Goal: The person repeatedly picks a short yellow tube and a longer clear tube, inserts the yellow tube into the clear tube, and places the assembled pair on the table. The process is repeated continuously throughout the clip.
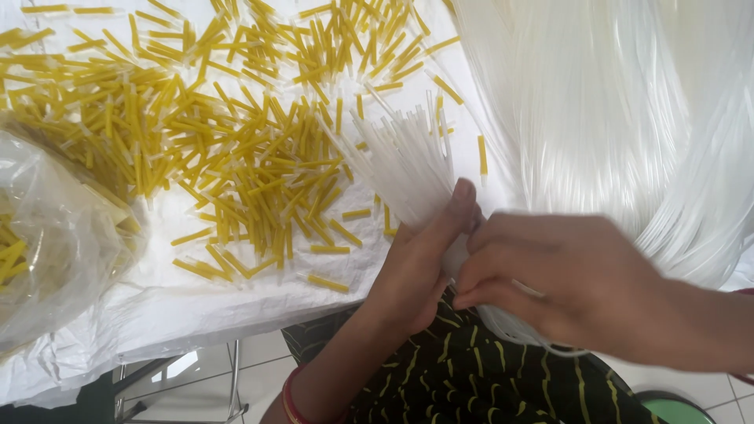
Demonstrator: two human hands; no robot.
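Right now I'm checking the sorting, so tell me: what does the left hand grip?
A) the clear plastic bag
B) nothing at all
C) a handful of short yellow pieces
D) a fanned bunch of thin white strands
D: the left hand closes around a bunch of thin white strands that fan out above its thumb, while the yellow pieces lie loose on the white sheet and the clear plastic bag sits apart at the left.

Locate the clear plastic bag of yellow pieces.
In the head view, the clear plastic bag sits at the far left edge of the white-covered table, beside the spread of loose yellow pieces, well away from both hands.
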